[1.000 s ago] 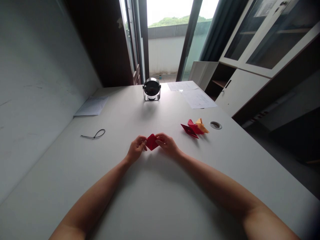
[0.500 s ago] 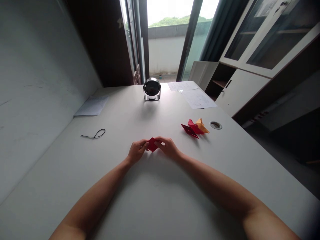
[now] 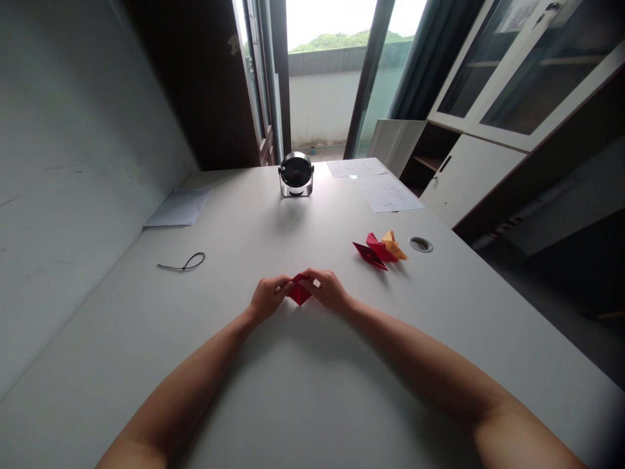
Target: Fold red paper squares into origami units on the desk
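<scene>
A small red piece of folded paper (image 3: 299,295), diamond-shaped with a point toward me, is between my hands just above or on the white table. My left hand (image 3: 268,294) pinches its left corner between thumb and fingers. From the other side, my right hand (image 3: 328,287) grips the right edge, its thumb lying across the paper's upper face. Both hands hide parts of the paper's edges. Off to the right lie folded paper pieces: a dark red one (image 3: 371,256), a brighter red one (image 3: 379,247) and an orange one (image 3: 393,245), touching or overlapping.
A black cable tie loop (image 3: 193,262) lies on the white table (image 3: 273,404) at left. A round lamp-like device (image 3: 296,174) stands at the far end. Paper sheets (image 3: 388,193) lie far right, a white packet (image 3: 178,207) far left. A round hole (image 3: 420,244) pierces the tabletop.
The red paper has shifted slightly toward me, and its lower point shows further down. My right thumb has moved a little up and inward over it.
</scene>
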